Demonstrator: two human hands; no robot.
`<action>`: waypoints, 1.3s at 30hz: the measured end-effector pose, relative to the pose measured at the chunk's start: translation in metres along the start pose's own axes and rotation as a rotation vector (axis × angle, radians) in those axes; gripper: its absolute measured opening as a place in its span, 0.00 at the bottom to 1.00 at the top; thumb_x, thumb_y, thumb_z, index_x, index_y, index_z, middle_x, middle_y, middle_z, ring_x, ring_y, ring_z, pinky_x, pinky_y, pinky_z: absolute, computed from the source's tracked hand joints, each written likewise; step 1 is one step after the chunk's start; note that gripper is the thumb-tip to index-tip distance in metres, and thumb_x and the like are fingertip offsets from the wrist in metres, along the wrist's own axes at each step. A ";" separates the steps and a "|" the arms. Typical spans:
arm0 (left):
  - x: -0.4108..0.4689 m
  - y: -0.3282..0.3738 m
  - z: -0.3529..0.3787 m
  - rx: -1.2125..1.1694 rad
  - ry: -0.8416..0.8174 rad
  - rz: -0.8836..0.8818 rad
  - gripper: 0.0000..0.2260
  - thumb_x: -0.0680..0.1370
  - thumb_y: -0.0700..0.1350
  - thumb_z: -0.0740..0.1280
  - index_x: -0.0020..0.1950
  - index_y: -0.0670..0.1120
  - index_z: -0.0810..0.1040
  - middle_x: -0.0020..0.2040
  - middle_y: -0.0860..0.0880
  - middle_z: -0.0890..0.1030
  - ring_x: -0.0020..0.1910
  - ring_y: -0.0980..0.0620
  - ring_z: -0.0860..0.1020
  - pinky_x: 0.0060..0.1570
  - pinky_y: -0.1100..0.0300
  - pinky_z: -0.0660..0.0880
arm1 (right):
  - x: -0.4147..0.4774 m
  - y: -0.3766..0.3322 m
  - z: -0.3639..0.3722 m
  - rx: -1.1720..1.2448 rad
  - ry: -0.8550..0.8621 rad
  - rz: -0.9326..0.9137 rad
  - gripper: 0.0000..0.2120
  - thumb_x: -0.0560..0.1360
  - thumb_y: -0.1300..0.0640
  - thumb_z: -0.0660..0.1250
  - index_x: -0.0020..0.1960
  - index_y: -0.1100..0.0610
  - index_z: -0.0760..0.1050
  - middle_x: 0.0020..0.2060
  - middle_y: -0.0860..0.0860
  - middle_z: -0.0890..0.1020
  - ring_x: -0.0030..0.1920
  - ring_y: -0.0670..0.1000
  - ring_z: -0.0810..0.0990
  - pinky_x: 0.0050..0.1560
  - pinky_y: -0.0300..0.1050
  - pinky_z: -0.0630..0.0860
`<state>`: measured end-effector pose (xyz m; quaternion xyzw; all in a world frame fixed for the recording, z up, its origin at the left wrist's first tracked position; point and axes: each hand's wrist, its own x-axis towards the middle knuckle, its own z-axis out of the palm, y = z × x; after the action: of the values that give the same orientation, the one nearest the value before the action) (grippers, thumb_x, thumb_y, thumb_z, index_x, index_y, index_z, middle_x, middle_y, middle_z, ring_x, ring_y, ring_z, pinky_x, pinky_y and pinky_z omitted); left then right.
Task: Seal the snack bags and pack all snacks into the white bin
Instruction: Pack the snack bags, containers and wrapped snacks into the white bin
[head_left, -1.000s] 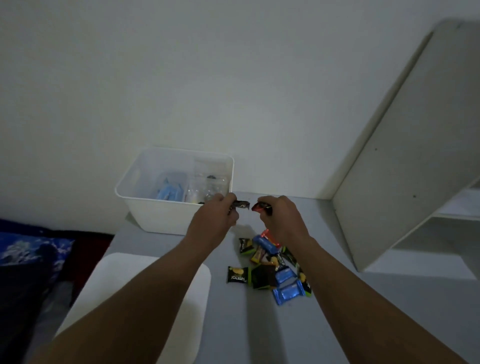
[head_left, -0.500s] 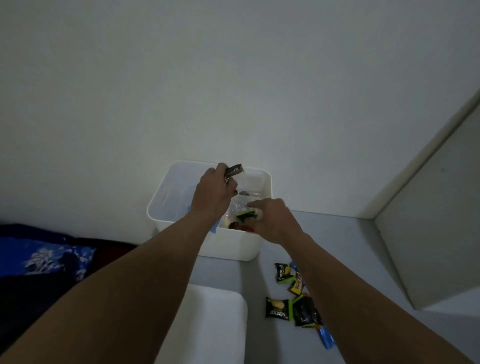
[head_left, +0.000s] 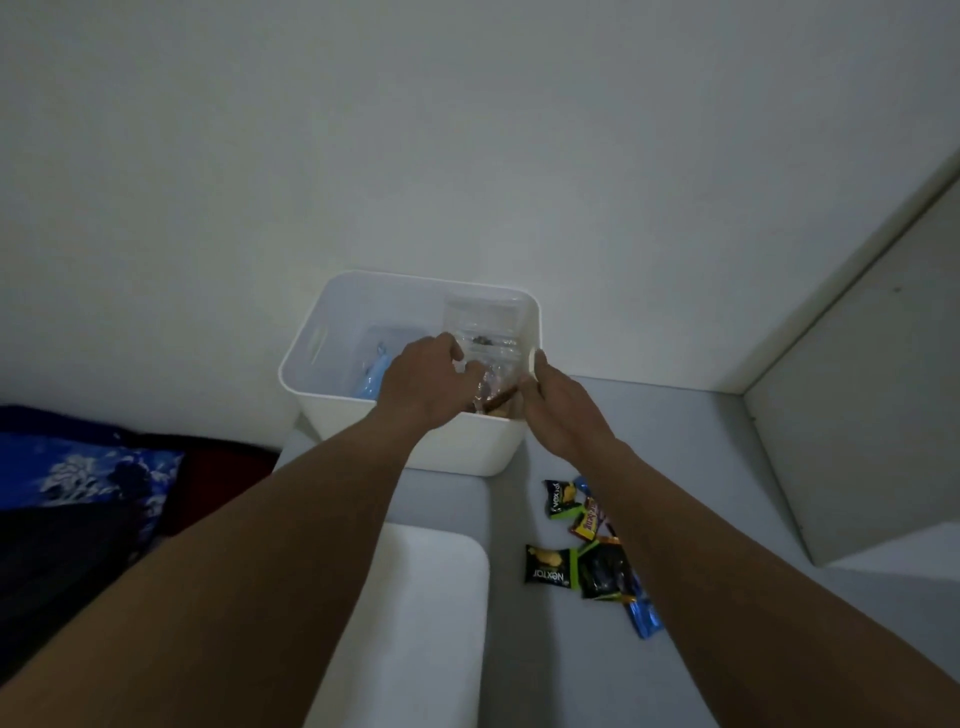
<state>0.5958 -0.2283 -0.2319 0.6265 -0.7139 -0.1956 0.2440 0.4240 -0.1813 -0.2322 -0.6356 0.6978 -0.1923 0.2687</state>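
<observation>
The white bin stands at the back of the grey table against the wall. Inside it lie clear snack bags, blue packets and a brown packet. My left hand hangs over the bin's front edge with its fingers dipping inside and no wrapper visible in it. My right hand reaches to the bin's right front corner; its thumb touches the rim and its fingertips are beside the brown packet. Several loose wrapped snacks lie on the table under my right forearm.
A white flat lid or board lies at the table's near left. A grey cabinet panel leans at the right. Dark blue patterned cloth sits lower left, beyond the table's edge.
Both hands carried small wrapped snacks from above the pile to the bin. The dark wrapper in my left hand and the packet in my right are no longer in view.
</observation>
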 end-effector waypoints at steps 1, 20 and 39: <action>-0.005 0.002 -0.002 0.007 0.037 0.009 0.14 0.76 0.55 0.65 0.54 0.47 0.79 0.51 0.50 0.80 0.52 0.50 0.77 0.49 0.59 0.67 | -0.002 0.000 -0.002 0.012 0.006 -0.002 0.26 0.84 0.48 0.48 0.78 0.61 0.54 0.73 0.59 0.68 0.72 0.58 0.68 0.69 0.49 0.64; -0.132 0.033 0.196 0.238 -0.104 0.358 0.32 0.76 0.64 0.59 0.74 0.44 0.68 0.71 0.38 0.71 0.71 0.37 0.68 0.67 0.41 0.68 | -0.084 0.220 0.023 -0.312 -0.068 0.332 0.34 0.78 0.31 0.50 0.78 0.39 0.42 0.79 0.60 0.44 0.78 0.66 0.42 0.73 0.69 0.46; -0.131 0.028 0.249 0.318 -0.015 0.354 0.11 0.75 0.55 0.60 0.44 0.49 0.75 0.40 0.50 0.74 0.32 0.49 0.75 0.28 0.62 0.64 | -0.075 0.255 0.057 -0.335 0.279 -0.046 0.12 0.80 0.49 0.58 0.43 0.54 0.70 0.34 0.49 0.76 0.35 0.51 0.73 0.33 0.47 0.70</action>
<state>0.4386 -0.1018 -0.4292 0.5208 -0.8361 -0.0398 0.1675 0.2625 -0.0725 -0.4223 -0.6543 0.7358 -0.1659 0.0557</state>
